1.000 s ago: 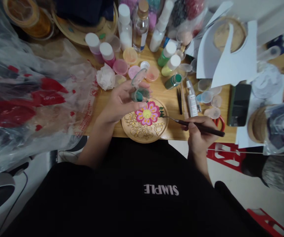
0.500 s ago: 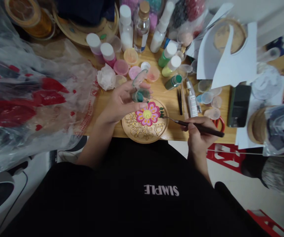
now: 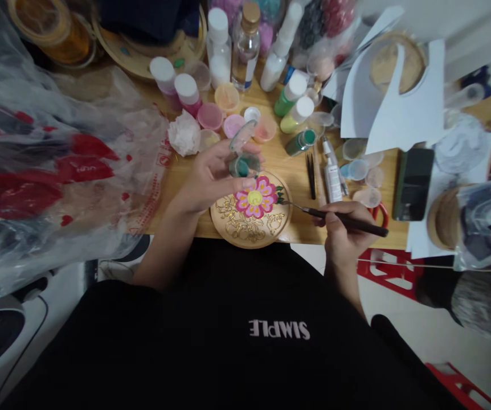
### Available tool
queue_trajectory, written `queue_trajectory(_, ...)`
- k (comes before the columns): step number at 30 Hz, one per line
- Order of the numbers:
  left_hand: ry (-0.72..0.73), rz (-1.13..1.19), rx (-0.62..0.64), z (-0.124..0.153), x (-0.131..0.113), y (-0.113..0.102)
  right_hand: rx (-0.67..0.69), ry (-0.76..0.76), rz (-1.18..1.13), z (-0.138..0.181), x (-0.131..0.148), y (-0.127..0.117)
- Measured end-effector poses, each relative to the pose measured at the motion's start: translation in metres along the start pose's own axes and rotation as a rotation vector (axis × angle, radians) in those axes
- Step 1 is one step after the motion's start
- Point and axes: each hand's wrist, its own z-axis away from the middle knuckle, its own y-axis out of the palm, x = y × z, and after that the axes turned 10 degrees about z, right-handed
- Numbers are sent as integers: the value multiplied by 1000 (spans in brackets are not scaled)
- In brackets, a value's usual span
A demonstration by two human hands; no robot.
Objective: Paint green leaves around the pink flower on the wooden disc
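A round wooden disc (image 3: 245,232) lies at the table's front edge, with gold outlines and a pink flower (image 3: 256,197) with a yellow centre painted on it. My left hand (image 3: 209,176) is closed round a small clear paint cup (image 3: 241,165) holding green paint, its hinged lid standing open, just above the disc's far left rim. My right hand (image 3: 346,233) grips a dark paintbrush (image 3: 342,218) to the right of the disc. The brush tip touches the green leaf at the flower's right side.
Paint bottles (image 3: 290,94) and several small colour cups (image 3: 209,115) crowd the table behind the disc. A crumpled tissue (image 3: 183,134) lies left of them. A plastic bag (image 3: 57,165) covers the left. Tweezers (image 3: 311,173), a glue tube (image 3: 331,171), a phone (image 3: 413,182) and white paper (image 3: 395,102) sit right.
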Motion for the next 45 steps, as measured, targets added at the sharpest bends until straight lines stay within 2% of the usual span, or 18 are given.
queue_trajectory(22, -42, 13, -40, 0, -4, 2, -25, 13, 17, -2, 1, 1)
queue_trajectory(28, -4, 77, -17, 0, -3, 2, -21, 9, 18, -2, 2, -1)
queue_trajectory(32, 0, 62, -14, -1, -2, 2, -63, -14, 8, -2, 0, -1)
queue_trajectory(37, -26, 20, -22, -1, -5, 2, -15, -15, 41, -2, -2, -1)
queue_trajectory(45, -27, 62, -21, -1, -5, 2, -25, -14, 45, -2, -1, -1)
